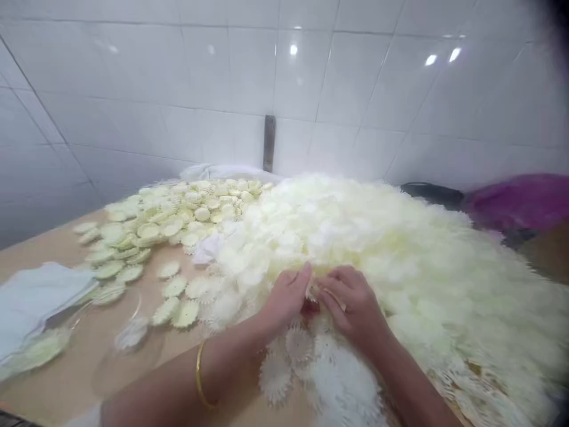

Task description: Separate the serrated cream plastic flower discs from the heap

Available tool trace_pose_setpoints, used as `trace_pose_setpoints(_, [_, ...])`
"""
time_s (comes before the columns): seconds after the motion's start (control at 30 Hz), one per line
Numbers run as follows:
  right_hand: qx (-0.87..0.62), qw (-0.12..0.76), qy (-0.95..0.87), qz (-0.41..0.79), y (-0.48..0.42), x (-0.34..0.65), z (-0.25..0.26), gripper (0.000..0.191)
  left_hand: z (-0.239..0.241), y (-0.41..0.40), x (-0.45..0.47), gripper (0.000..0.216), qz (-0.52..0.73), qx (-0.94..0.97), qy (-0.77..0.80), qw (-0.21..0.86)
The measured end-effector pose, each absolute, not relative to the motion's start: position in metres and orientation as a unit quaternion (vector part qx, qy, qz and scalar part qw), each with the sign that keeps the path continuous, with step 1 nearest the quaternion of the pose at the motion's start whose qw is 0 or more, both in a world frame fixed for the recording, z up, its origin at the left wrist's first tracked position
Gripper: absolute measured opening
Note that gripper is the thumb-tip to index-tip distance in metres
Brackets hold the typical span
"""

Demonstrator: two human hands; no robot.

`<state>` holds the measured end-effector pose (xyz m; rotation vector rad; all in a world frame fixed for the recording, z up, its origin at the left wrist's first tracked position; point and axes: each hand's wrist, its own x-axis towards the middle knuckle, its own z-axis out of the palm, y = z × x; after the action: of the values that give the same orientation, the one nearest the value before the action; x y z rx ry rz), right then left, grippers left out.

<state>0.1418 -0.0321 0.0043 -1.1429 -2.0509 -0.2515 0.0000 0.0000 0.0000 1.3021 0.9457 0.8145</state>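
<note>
A big heap of pale yellow-white fringed petal discs (pixel 382 255) covers the right half of the brown table (pixel 62 367). My left hand (pixel 287 296), with a gold bangle on its wrist, and my right hand (pixel 353 305) meet at the heap's near edge. Their fingers are pinched together on a small disc between them, which is mostly hidden. To the left lies a flatter pile of greener stacked discs (pixel 173 219). Loose white discs (pixel 297 350) lie under my wrists.
A white cloth (pixel 31 296) lies at the left edge over a clear plastic bag (pixel 128 338). White tiled walls (pixel 222 77) enclose the table's far side. A purple bundle (pixel 520 201) and a dark object (pixel 433 193) sit at the far right.
</note>
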Motion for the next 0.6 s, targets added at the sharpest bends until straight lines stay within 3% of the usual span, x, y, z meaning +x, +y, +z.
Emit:
trace_pose_setpoints(0.2, [-0.467, 0.348, -0.804, -0.12, -0.0337, 0.135, 0.002, 0.018, 0.0034, 0.0008, 0.0057, 0.059, 0.303, 0.561, 0.4, 0.658])
trace_pose_setpoints(0.4, [-0.474, 0.343, -0.803, -0.114, -0.0347, 0.1332, 0.0037, 0.022, 0.0096, 0.002, 0.0054, 0.055, 0.293, 0.459, 0.389, 0.743])
trace_pose_setpoints(0.6, [-0.493, 0.342, -0.793, -0.103, -0.0338, 0.136, 0.0029, 0.019, 0.0081, 0.0015, 0.0046, 0.049, 0.292, 0.454, 0.355, 0.763])
